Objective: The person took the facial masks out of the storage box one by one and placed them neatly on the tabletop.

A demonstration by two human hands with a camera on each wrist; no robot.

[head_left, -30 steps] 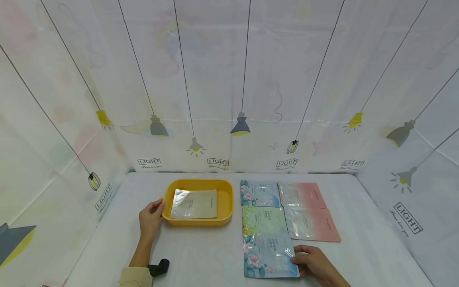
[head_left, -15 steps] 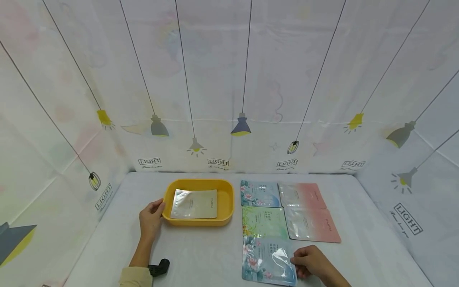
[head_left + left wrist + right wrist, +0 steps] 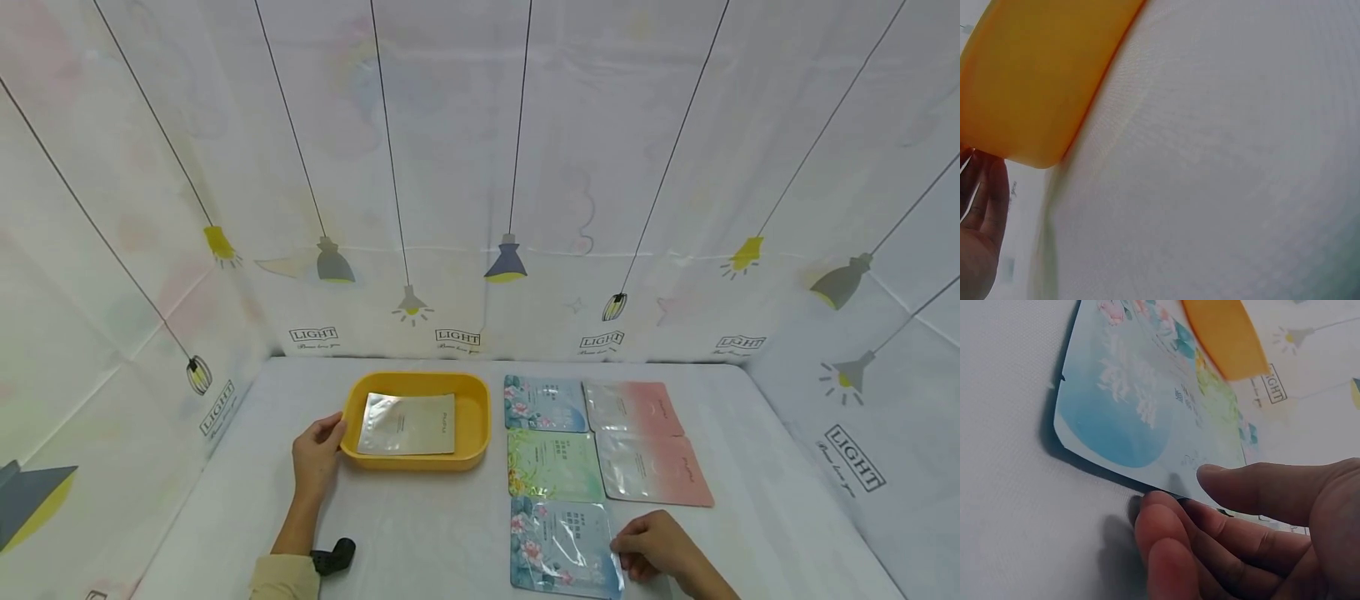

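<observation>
At the left of the head view, my left hand (image 3: 317, 458) grips the left rim of a yellow plastic tray (image 3: 472, 417). A silver-and-cream face mask sachet (image 3: 408, 425) lies flat inside it. In the left wrist view, the fingers (image 3: 986, 206) reach the end of the tray (image 3: 1041, 75). My right hand (image 3: 656, 546) pinches the right edge of a blue floral face mask sachet (image 3: 562, 550), the nearest in its column. Seen from the right wrist, the thumb (image 3: 1241, 487) is on top of the blue sachet (image 3: 1129, 406) and the other fingers are curled at its edge.
Beyond the held sachet lie a green sachet (image 3: 555, 467) and another blue sachet (image 3: 546, 404). Two pink-and-silver sachets (image 3: 656, 471) are to their right. A black wrist device (image 3: 333, 557) sits by the left sleeve (image 3: 285, 577). A lamp-printed cloth (image 3: 562, 167) rises behind the white tabletop (image 3: 420, 533).
The blue sachet in my right hand has shifted slightly toward me; it overlapped the green sachet's near edge and now lies just below it. My left hand stays on the tray.
</observation>
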